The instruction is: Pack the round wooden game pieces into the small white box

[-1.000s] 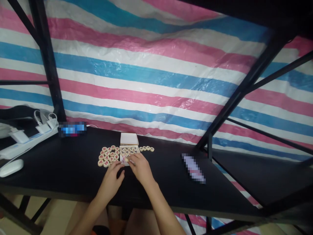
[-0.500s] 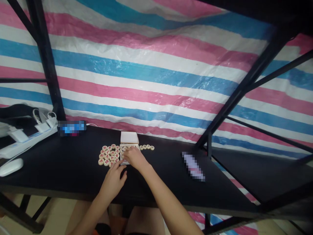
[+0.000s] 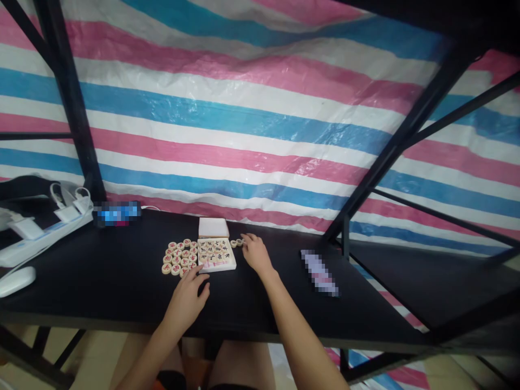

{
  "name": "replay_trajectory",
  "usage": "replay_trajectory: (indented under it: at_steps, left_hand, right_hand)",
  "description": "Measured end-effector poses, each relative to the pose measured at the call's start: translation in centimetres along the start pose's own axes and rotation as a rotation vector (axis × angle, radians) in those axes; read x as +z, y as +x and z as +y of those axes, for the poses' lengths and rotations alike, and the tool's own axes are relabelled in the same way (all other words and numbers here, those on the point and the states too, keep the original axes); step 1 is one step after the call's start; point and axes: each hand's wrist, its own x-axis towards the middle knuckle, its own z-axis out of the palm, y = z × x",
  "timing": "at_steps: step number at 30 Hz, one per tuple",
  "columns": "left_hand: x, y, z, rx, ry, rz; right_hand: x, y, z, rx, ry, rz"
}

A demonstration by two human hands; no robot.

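A shallow white box holds rows of round Chinese chess pieces with dark characters. Its white lid is tipped back behind it. Left of the box stand several pieces with red characters. My left hand rests at the box's front left corner, fingers stretched out and thumb apart, close to the nearest red pieces. To the right of the box, my right hand reaches over a short row of dark-character pieces. Its fingers are apart, with the tips at the row's right end, and they partly hide the pieces there.
A power strip with chargers and a white mouse lie on the left of the black table. One blurred-out object lies at the back left, another at the right. Black metal posts frame the table before a striped sheet.
My right hand has moved from over the box rightward to the short row of pieces, uncovering the pieces in the box. My left hand has stayed nearly still.
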Motion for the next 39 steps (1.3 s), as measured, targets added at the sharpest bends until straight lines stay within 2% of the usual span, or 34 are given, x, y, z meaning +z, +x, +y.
replay_trajectory:
  at_steps: [2,5,10,14,16,19,20,22,24,27,34,39]
  left_hand:
    - [0.0,0.0,0.0,-0.007,0.002,-0.006]
    - [-0.1,0.0,0.0,-0.019,-0.009,-0.015]
    - [-0.4,-0.2,0.3,-0.03,-0.037,-0.023]
    - [-0.8,-0.3,0.6,-0.022,-0.083,-0.01]
    - [-0.8,-0.3,0.6,-0.013,-0.097,-0.021]
    - [-0.7,-0.4,0.5,0.004,-0.108,-0.045]
    - [-0.6,-0.4,0.4,0.008,-0.106,-0.049]
    - [-0.5,-0.4,0.3,0.009,-0.092,-0.056]
    - [-0.4,-0.3,0.3,0.006,-0.076,-0.063]
    - [-0.4,-0.3,0.3,0.005,-0.064,-0.066]
    - [-0.6,-0.2,0.4,0.013,-0.05,-0.075]
    - [-0.7,-0.2,0.5,0.002,-0.031,-0.097]
  right_hand:
    - [0.5,-0.6,2.2,0.056,-0.008,-0.022]
    - [1.2,-1.4,4.0,0.091,-0.002,-0.033]
    - [1.5,-1.9,4.9,0.133,0.026,-0.007]
    - [0.7,-2.2,5.0,0.129,0.049,0.018]
    - [0.1,-2.4,4.1,0.118,0.049,0.052]
    - [-0.7,-2.4,1.1,0.042,0.063,0.102]
    - [-0.9,-2.3,-0.2,-0.021,0.081,0.1]
    - [-0.9,-2.0,-2.9,-0.31,0.159,-0.002]
    - [-0.6,-1.6,-4.9,-0.417,0.16,-0.081]
    - [0.0,-0.9,-6.1,-0.419,0.134,-0.128]
    - [1.1,0.5,-5.4,-0.42,0.133,-0.18]
    - [1.1,0.8,-6.0,-0.389,0.125,-0.175]
